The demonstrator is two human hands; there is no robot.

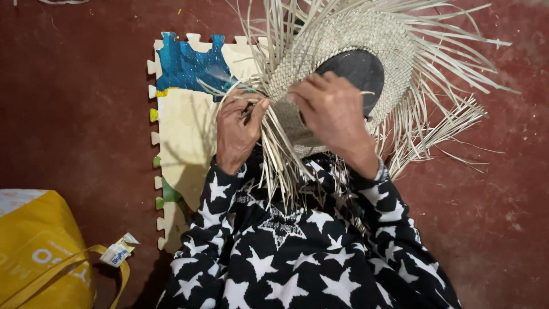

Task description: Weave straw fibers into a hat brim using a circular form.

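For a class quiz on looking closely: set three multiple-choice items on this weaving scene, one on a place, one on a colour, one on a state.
1. Where does the yellow bag lie?
A. on the foam mat
B. on the red floor, at the person's left
C. on the woven piece

2. What colour is the round form inside the woven straw piece?
A. black
B. white
C. green

3. How do the straw ends stand?
A. trimmed flush
B. tied in a knot
C. loose, fanning outward

Answers: 1 B, it sits on the floor beside the mat. 2 A, the form is black. 3 C, strands splay freely around both hands, left hand, right hand.
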